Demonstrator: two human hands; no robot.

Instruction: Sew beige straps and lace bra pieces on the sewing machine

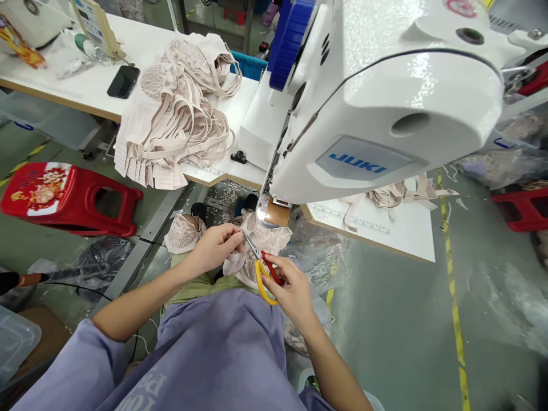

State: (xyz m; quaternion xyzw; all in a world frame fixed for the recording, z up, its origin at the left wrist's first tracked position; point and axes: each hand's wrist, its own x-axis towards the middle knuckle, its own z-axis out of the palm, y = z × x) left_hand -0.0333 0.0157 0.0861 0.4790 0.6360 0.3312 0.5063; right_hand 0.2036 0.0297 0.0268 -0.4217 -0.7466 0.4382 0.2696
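Note:
My right hand [293,288] grips a pair of scissors [258,272] with one yellow and one red handle. Their blades point up and left, and the tips reach the fingertips of my left hand [219,245]. Thumb and forefinger of that left hand are pinched together; what lies between them is too small to make out. Beneath both hands a beige lace bra [274,238] hangs over my lap, just below the sewing machine's rounded end [274,214]. One lace cup [183,233] shows to the left of my left wrist.
A white JUKI sewing machine [385,108] overhangs at upper right. Beige bras [180,114] are heaped on the white table [94,94], near a black phone [123,81]. Cut strips [387,196] lie on the right-hand board [406,231]. A red stool [77,197] stands at left.

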